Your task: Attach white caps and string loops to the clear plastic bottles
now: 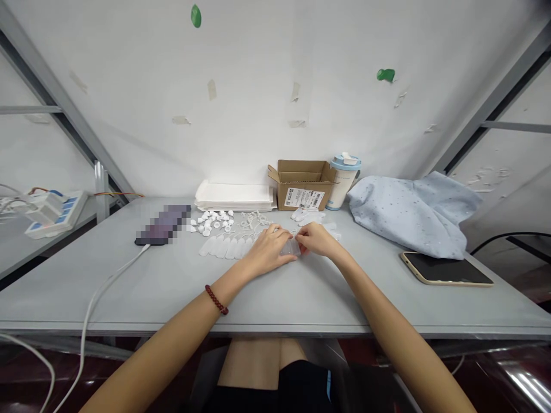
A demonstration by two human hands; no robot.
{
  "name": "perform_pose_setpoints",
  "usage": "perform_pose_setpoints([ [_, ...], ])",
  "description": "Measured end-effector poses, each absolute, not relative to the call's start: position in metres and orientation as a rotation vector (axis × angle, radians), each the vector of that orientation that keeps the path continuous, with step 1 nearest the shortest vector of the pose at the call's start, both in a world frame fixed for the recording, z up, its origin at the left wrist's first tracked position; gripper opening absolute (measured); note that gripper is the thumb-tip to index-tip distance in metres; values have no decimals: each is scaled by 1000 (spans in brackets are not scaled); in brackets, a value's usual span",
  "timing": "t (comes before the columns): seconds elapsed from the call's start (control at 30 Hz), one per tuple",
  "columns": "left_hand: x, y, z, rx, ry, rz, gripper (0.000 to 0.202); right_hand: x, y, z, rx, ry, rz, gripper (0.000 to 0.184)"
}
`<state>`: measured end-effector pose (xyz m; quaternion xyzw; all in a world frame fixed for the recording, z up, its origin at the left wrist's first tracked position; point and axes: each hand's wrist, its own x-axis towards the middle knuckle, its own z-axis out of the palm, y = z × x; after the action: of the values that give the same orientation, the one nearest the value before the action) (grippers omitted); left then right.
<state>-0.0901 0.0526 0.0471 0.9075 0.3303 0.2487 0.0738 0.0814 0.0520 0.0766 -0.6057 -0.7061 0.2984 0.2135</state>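
A row of translucent plastic pieces [221, 246] with rounded ends lies on the table, with thin white cords [255, 219] behind it. My left hand [270, 250] rests at the row's right end, fingers over the pieces and thumb stretched out apart from them. Between that thumb and the fingers, more translucent pieces [291, 246] show. Close beside it, my right hand [316, 239] is closed in a pinch at the edge of these pieces. What its fingertips hold is too small to make out. Behind the right hand lie further translucent pieces [310, 217].
Small white caps [210, 221] lie in a heap at left. Behind stand a white tray stack [235, 196], an open cardboard box [303, 192] and a lidded cup [342, 186]. A blue cloth [400, 212] and phone [447, 269] are right; another phone [163, 225] with cable is left.
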Motion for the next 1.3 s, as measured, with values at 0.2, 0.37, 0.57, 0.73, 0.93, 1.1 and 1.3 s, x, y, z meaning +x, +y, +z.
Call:
perform_pose_setpoints([
  [0.2,-90,53,47,2742,1001,713,38,82,53,75,-1680,-1974,808,21],
  [0.37,-89,52,48,2729,1020,697,38,82,53,75,-1669,-1975,819,20],
  [0.57,-91,52,53,2652,978,781,43,82,53,76,-1670,-1965,840,22],
  [0.73,-105,68,58,2547,1147,922,34,85,55,76,-1649,-1904,789,24],
  [0.93,-127,86,58,2496,1392,820,37,88,69,67,-1648,-1849,193,19],
  [1.1,-131,91,53,2567,1488,674,38,89,78,59,-1632,-2058,-140,27],
  [1.3,-130,95,49,2612,1489,552,39,91,85,52,-1695,-2243,-291,36],
])
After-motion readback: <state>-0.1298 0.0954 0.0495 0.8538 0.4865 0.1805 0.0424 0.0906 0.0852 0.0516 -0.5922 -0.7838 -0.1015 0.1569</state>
